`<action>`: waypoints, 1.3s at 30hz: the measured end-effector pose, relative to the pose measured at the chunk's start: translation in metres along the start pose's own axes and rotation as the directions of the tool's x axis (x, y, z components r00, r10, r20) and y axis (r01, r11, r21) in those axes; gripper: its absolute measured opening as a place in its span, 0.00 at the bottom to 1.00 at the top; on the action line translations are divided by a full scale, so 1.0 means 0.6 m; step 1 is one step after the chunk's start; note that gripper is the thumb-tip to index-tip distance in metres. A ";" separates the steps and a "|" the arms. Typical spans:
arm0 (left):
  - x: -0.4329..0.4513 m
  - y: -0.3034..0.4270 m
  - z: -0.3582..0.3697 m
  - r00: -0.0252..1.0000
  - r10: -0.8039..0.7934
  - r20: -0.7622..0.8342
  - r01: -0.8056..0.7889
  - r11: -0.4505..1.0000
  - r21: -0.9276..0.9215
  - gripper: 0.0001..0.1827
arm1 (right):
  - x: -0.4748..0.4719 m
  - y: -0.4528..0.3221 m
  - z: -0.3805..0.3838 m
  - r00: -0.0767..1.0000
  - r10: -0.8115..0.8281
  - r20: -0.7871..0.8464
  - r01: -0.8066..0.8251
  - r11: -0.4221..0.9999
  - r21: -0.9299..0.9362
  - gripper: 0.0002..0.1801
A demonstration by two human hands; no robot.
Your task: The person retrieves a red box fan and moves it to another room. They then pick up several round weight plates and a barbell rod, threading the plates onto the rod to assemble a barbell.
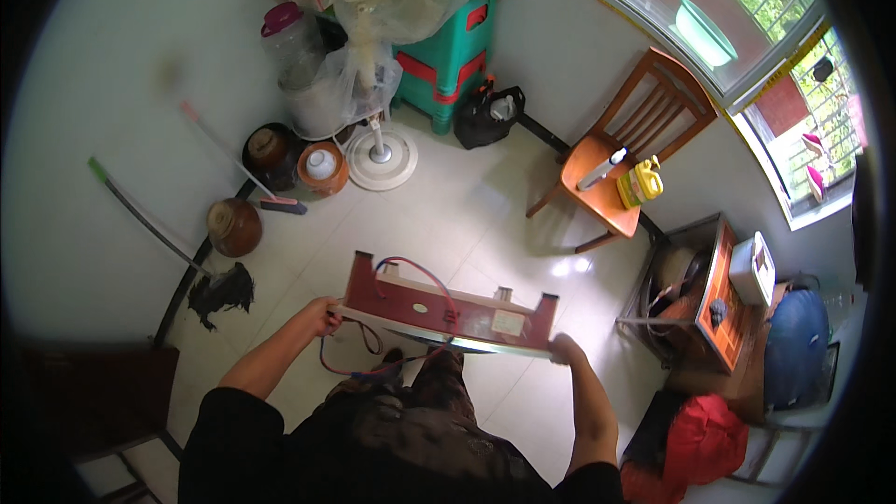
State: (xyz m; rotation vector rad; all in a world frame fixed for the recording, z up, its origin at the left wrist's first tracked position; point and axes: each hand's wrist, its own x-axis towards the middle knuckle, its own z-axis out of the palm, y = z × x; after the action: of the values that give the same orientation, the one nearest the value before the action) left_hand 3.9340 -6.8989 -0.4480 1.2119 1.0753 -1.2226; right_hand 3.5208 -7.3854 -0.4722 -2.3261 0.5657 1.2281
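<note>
Both my hands hold a long dark red appliance housing (416, 308) in front of my body, above the floor. My left hand (324, 315) grips its left end, and my right hand (561, 348) is closed around its right end. Short dark-capped feet rise from its far side, and a pale label (507, 323) sits on the red face. A red and blue cable (458, 308) loops over the housing and hangs below it toward my legs. The side of the housing turned toward me is mostly hidden, apart from a shiny edge.
Ahead stands a wooden chair (609, 175) with a yellow jug (640, 183) on it. A plastic-covered pedestal fan (380, 150) and brown jars (234, 227) are at the left wall, near a broom (280, 204) and mop (222, 290). At right is a low cabinet (717, 308).
</note>
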 end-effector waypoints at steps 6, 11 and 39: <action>0.061 0.028 0.078 0.983 0.013 0.185 0.043 0.954 -0.297 0.10 | 0.252 0.074 -0.319 0.996 -0.086 -0.025 0.076 0.962 -0.261 0.11; 0.136 0.060 0.116 0.968 0.105 0.229 0.019 0.875 -0.483 0.21 | 0.474 0.007 -0.532 0.989 0.144 0.018 -0.141 0.985 -0.096 0.15; 0.433 0.174 0.231 0.984 0.105 0.140 0.008 0.771 -0.636 0.17 | 1.009 -0.229 -1.064 0.946 -0.237 0.221 0.222 0.971 0.090 0.25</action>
State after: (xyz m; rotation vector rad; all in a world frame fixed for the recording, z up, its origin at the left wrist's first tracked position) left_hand 4.0508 -7.0626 -0.6872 0.5888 1.1878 -0.7901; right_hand 4.3307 -7.7186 -0.6331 -2.0890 0.2423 1.3227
